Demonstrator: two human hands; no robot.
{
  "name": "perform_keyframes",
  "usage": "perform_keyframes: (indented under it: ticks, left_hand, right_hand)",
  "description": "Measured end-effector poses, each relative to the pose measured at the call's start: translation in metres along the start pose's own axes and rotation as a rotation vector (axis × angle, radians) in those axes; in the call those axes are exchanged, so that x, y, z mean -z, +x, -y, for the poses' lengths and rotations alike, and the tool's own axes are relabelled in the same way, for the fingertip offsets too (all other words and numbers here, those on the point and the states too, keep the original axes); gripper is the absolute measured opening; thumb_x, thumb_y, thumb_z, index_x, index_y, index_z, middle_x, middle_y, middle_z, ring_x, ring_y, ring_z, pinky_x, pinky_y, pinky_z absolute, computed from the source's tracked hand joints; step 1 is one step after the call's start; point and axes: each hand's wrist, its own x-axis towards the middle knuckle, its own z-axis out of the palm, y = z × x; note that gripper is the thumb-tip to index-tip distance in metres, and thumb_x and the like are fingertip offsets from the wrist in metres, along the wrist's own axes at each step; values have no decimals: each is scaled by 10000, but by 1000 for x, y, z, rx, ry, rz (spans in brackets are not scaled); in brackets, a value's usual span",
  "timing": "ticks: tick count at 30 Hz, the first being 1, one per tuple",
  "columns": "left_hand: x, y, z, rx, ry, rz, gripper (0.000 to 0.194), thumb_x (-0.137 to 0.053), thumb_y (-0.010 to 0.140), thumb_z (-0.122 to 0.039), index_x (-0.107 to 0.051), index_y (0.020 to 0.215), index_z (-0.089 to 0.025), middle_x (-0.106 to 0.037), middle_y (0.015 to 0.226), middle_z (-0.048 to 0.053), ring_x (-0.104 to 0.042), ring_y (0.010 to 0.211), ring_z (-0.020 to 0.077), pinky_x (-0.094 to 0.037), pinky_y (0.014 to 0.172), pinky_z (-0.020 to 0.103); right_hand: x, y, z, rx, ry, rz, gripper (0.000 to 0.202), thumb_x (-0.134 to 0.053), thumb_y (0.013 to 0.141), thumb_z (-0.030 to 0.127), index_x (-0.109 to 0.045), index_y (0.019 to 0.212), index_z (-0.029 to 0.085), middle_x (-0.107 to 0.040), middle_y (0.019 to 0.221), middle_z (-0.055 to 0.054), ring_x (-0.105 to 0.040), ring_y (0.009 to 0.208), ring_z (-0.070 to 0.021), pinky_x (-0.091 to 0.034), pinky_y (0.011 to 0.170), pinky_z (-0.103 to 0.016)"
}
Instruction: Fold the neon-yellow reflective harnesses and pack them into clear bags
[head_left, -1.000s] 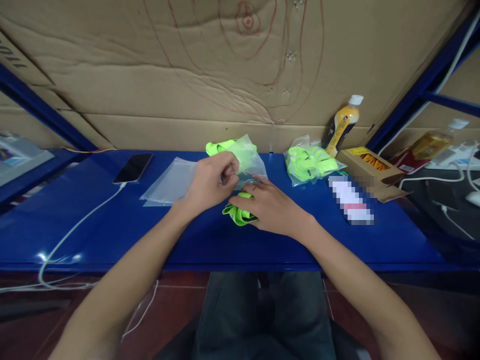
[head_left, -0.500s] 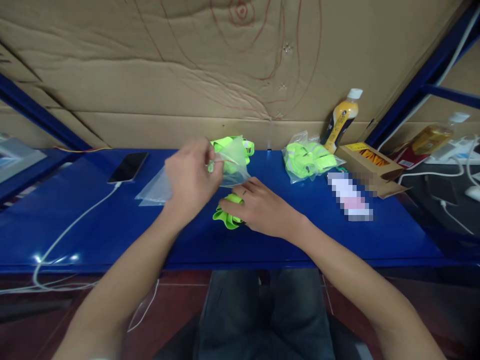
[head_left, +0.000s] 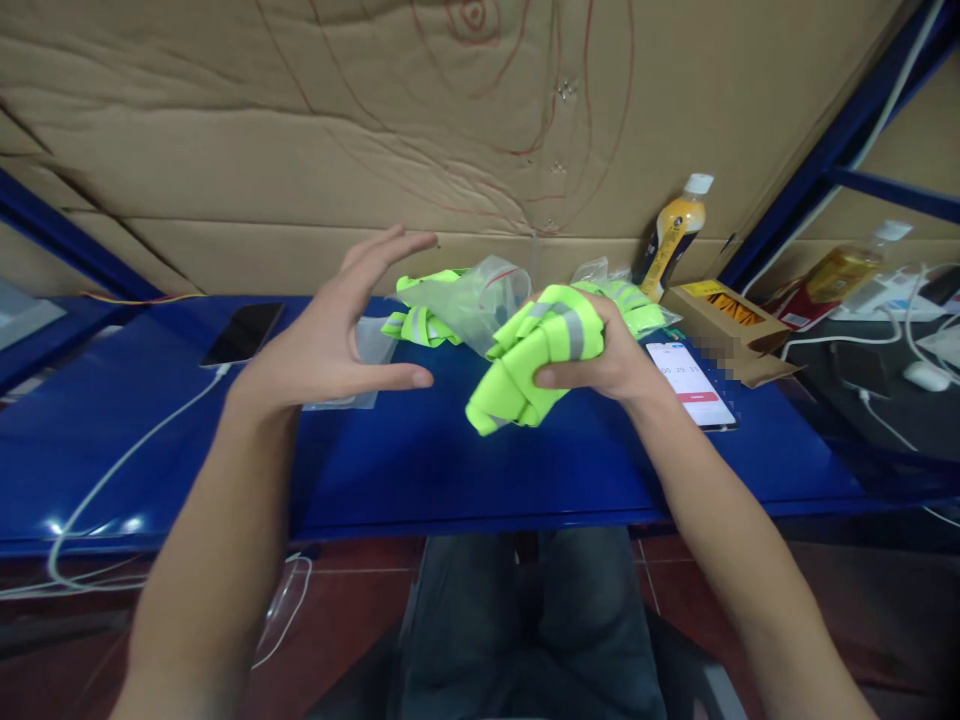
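Note:
My right hand [head_left: 607,350] grips a folded neon-yellow bundle with grey reflective stripes [head_left: 536,355], raised over the blue tabletop [head_left: 450,460]. My left hand [head_left: 337,320] is empty, thumb and fingers spread wide, to the left of the bundle. Behind the bundle lies a clear plastic bag [head_left: 491,290], partly over another neon-yellow strap bundle [head_left: 424,325]. More flat clear bags [head_left: 371,345] rest beneath and beside my left hand. A bagged neon-yellow bundle [head_left: 634,305] sits behind my right hand, partly hidden by it.
A dark phone [head_left: 244,335] on a white cable lies at the left. To the right are a lit phone [head_left: 694,385], an orange drink bottle [head_left: 675,235], an open cardboard box [head_left: 731,325] and a second bottle [head_left: 855,265]. Cardboard [head_left: 300,180] stands along the back.
My right hand has lifted the neon-yellow bundle off the table. My left hand has let go of the clear bag, moved left and opened. The bag now lies further right.

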Motion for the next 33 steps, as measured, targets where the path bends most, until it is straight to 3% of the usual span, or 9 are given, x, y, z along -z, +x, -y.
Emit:
perform_keyframes:
  ticks: [3, 7, 9, 13, 17, 20, 25, 29, 33]
  left_hand:
    - [-3, 0, -10, -100, -26, 155, 1272, -842, 735, -910, -437, 1711, -204, -447, 1764, 202, -218, 1721, 499, -250, 1376, 729]
    - [-22, -1, -23, 56, -261, 453, 1322, -929, 697, -825, -351, 1761, -296, -497, 1746, 182, -472, 1614, 470, -392, 1325, 660]
    - [-37, -2, -24, 160, -513, 563, 1271, -907, 721, -833, -367, 1750, -319, -626, 1636, 172, -637, 1474, 433, -518, 1234, 597]
    - [-59, -5, -16, 369, -1020, 594, 1072, -841, 777, -859, -551, 1629, -279, -744, 1462, 194, -771, 1265, 420, -638, 1052, 570]
    - [-60, -7, -11, 437, -1140, 682, 807, -927, 766, -707, -714, 1421, -285, -809, 1301, 156, -812, 1113, 400, -658, 963, 571]
    - [-56, -5, -10, 397, -948, 571, 793, -943, 782, -520, -645, 1476, -278, -792, 1317, 136, -780, 1191, 364, -637, 1003, 528]
    - [-52, -2, -11, 227, -201, 78, 1032, -947, 758, -468, -454, 1624, -200, -710, 1450, 149, -686, 1319, 376, -518, 1168, 562]
    - [-60, -3, -16, 110, 210, -22, 1289, -965, 738, -483, -228, 1748, -173, -682, 1496, 176, -598, 1330, 425, -478, 1153, 611]
    - [-71, -9, -16, 68, 311, -23, 1149, -910, 796, -442, -291, 1728, -176, -693, 1409, 179, -598, 1275, 413, -483, 1119, 604]
  right_hand:
    - [14, 0, 4, -69, 114, 206, 577, -1030, 649, 537, -811, 1067, 205, -804, 1023, -34, -792, 892, -228, -662, 840, -376]
    - [18, 2, -5, -25, 238, 407, 634, -1090, 576, 447, -809, 1067, 161, -827, 999, -65, -795, 858, -212, -656, 815, -317]
    - [18, 3, -12, 16, 306, 382, 687, -1106, 551, 441, -801, 1101, 165, -829, 1020, -74, -801, 892, -222, -658, 831, -318]
    - [22, 0, -17, -7, 393, 279, 706, -1111, 527, 442, -779, 1104, 206, -821, 1046, -80, -807, 960, -269, -678, 877, -393]
    - [26, -6, -15, -79, 393, 155, 675, -1100, 522, 408, -779, 1090, 235, -820, 1066, -78, -813, 970, -298, -695, 893, -459]
    - [25, -3, -14, -110, 407, -74, 671, -1090, 550, 471, -775, 1101, 254, -828, 1071, -73, -818, 1064, -333, -693, 974, -516]
    - [20, 13, -15, -132, 450, -529, 688, -1016, 632, 627, -772, 1164, 265, -839, 1209, -75, -759, 1320, -347, -673, 1095, -513]
    - [2, 17, -18, -168, 418, -601, 655, -1053, 593, 559, -772, 1092, 243, -842, 1202, -75, -796, 1222, -338, -696, 1054, -525]
    - [-21, 11, -18, -183, 247, -564, 638, -1082, 539, 539, -766, 1013, 252, -840, 1085, -49, -804, 1000, -290, -717, 959, -519]
